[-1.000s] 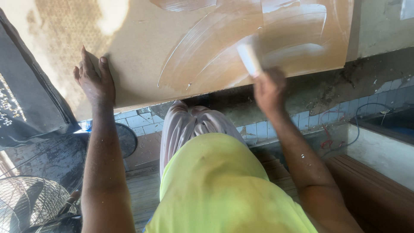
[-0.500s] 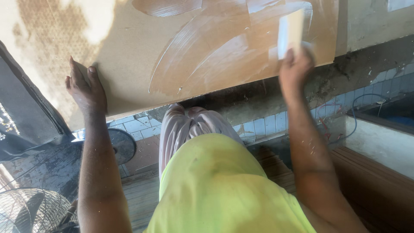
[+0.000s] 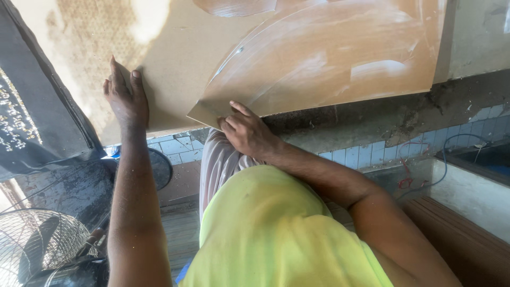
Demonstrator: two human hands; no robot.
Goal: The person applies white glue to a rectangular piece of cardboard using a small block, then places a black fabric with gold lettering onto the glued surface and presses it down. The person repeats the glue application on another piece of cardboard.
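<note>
Brown fibreboard panel (image 3: 180, 79), large and flat, is lying across the top of the view, reaching from beyond the left hand to well past the right hand; its near edge is running just above both hands.

Left hand (image 3: 125, 98): is lying flat on the panel near its lower left part, fingers straight and close together, palm pressed down, gripping nothing.

Right hand (image 3: 247, 130): is resting at the panel's near edge, fingers curled and touching the corner of a thin brown sheet (image 3: 329, 64). Whether the fingers are pinching that corner or only pressing on it cannot be told.

Thin brown sheet: is lying on the panel, up and to the right of the right hand, with a curved left edge and pale whitish streaks across its surface. A second curved piece (image 3: 234, 6) is showing further up, past both hands.

Yellow-green shirt (image 3: 271, 234): is filling the space below and between the arms.

Wire fan guard (image 3: 42, 247): is standing low, to the left of the left forearm.

Pale tiled wall strip (image 3: 366, 154): is running below the panel, to the right of the right hand.
</note>
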